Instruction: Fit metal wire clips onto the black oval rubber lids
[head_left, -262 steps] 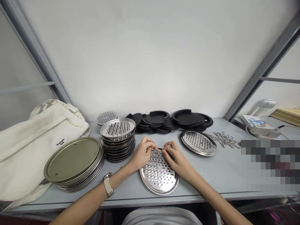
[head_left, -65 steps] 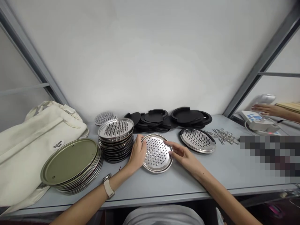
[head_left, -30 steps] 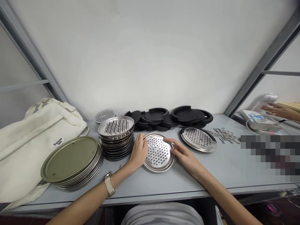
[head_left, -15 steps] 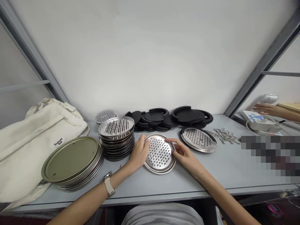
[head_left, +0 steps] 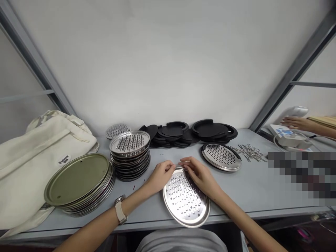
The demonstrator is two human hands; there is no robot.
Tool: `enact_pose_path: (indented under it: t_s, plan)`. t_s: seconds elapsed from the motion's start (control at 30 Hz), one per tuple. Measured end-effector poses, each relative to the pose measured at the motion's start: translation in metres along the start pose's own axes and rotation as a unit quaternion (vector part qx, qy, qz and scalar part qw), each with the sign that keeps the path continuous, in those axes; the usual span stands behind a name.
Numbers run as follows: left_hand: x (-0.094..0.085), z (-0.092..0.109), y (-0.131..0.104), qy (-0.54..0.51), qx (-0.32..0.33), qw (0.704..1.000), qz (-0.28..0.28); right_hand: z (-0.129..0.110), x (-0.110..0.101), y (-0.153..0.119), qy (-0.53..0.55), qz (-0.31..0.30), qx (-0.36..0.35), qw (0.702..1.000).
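Note:
An oval metal grater plate (head_left: 185,197) with raised teeth is right in front of me, its near edge reaching the table's front edge. My left hand (head_left: 161,175) pinches at the plate's far rim on the left, thumb and fingertips together. Curled over the far-right rim is my right hand (head_left: 199,175), its fingertips close to the left ones. The fingers partly hide the far rim. To the left stands a tall stack of round grater plates (head_left: 130,144). On the right lies another grater plate (head_left: 222,156), with a black rim piece along its far side.
Black plastic holders (head_left: 207,128) are piled by the wall. Small metal clips (head_left: 250,152) lie loose at right. An olive-green oval tray (head_left: 77,180) tops a stack beside a cream cloth bag (head_left: 44,150). Another person's hand (head_left: 294,122) is at far right.
The grater plate has come nearer to me and now appears turned and tilted. Both hands have shifted to its far rim, their fingertips closer together.

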State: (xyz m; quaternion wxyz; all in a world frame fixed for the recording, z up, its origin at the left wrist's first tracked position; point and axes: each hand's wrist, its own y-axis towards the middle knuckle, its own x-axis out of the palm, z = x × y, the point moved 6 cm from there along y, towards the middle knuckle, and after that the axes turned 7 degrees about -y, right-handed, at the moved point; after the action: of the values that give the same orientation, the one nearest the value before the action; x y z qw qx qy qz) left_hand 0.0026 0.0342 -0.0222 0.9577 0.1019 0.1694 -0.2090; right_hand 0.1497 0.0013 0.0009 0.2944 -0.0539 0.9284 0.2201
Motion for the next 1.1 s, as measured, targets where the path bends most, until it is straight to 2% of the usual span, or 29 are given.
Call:
enact_pose_path:
  t_s: [0.07, 0.13, 0.2, 0.27, 0.5, 0.77, 0.97, 1.1]
  plan:
    - [0.0, -0.003, 0.0, 0.01, 0.003, 1.0, 0.006, -0.006, -0.006, -0.002, -0.058, 0.042, -0.029, 0.997]
    - [-0.006, -0.001, 0.0, 0.034, 0.023, 0.998, 0.048, -0.009, -0.011, -0.005, -0.114, 0.084, -0.041, 0.989]
    - [-0.012, 0.003, -0.001, 0.061, 0.042, 0.993, 0.095, -0.009, -0.012, -0.008, -0.152, 0.099, -0.04, 0.983]
    - [-0.015, 0.007, -0.002, 0.072, 0.048, 0.99, 0.114, -0.009, -0.009, -0.01, -0.171, 0.098, -0.035, 0.98]
    - [-0.016, 0.012, -0.005, 0.044, 0.048, 0.993, 0.102, -0.01, -0.003, -0.009, -0.154, 0.091, -0.029, 0.983]
    - [-0.015, 0.012, -0.007, 0.058, 0.054, 0.989, 0.125, -0.013, -0.003, -0.008, -0.158, 0.089, -0.041, 0.983]
    - [-0.011, 0.014, -0.009, 0.061, 0.06, 0.989, 0.12, -0.023, -0.005, -0.01, -0.26, 0.129, -0.077, 0.954]
    - [-0.011, 0.016, -0.008, 0.055, 0.059, 0.989, 0.121, -0.023, -0.003, -0.01, -0.269, 0.111, -0.075, 0.954]
